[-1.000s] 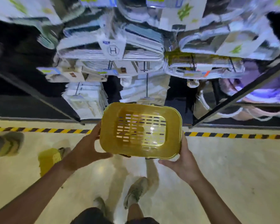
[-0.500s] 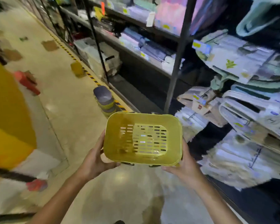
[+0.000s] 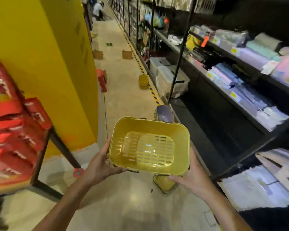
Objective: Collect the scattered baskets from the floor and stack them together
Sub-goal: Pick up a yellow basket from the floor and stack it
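I hold a yellow plastic basket (image 3: 149, 145) with a slotted bottom in front of me, its opening facing me. My left hand (image 3: 100, 165) grips its left side and my right hand (image 3: 188, 179) grips its lower right corner. Just behind it on the floor stands a stack of baskets (image 3: 163, 114) with a purple one on top. Under the held basket a yellow basket (image 3: 163, 184) shows on the floor, partly hidden. Farther down the aisle another yellow basket (image 3: 143, 80) sits by the striped line.
Dark shelves (image 3: 223, 77) full of packed goods line the right side. A yellow pillar (image 3: 48, 55) and a rack of red boxes (image 3: 12, 130) stand on the left. A red stool (image 3: 101, 79), cardboard boxes (image 3: 127, 54) and a crouching person (image 3: 99, 10) lie farther along the aisle.
My view has swung left from facing the shelves to looking down the aisle. The basket stays in both hands. The purple-topped stack is now right behind it.
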Demonstrator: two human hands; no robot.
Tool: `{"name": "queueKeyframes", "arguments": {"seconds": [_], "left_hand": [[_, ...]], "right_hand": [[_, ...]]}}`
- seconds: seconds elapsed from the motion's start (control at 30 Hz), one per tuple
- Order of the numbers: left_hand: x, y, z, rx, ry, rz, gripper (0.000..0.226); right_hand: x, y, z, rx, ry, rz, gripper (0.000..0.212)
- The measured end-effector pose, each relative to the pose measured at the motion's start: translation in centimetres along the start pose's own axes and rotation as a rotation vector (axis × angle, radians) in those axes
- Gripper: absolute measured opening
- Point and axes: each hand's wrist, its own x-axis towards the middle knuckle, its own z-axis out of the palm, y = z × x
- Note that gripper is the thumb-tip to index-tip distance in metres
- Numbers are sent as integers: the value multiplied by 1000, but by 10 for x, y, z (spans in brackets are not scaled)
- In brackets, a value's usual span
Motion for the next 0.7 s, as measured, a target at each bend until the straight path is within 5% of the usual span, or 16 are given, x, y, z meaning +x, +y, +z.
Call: {"name": "queueKeyframes", "arguments": {"seconds": [0.7], "left_hand": [[323,-68,-126,-1,93,-125,136]], "right_hand": [[398,6,19,140,-90,-53,126]]}}
